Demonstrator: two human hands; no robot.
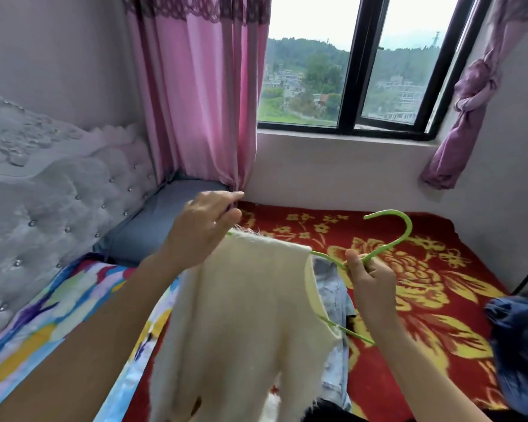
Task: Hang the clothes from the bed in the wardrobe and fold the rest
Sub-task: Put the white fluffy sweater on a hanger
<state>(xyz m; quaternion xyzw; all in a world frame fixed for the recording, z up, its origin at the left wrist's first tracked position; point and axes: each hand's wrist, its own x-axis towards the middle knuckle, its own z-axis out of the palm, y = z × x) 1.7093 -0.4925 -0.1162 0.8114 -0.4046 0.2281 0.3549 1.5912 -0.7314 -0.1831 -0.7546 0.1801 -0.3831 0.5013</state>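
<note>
The left forearm (104,330) and right forearm (424,376) are bare; left hand (201,226) bears a ring-like glint.

A pink curtain (195,102) hangs beside a dark-framed window (355,62) overlooking green hills (314,53). A knotted purple curtain (473,92) flanks its other side, and a tufted grey headboard (58,190) lines the wall (49,41).

Bed (73,193): red floral blanket (415,287), pale jeans (333,287)

Cream fuzzy garment (238,315), lime-green hanger (390,236), red blanket with yellow flowers (424,287), pink curtain (201,95)
</note>
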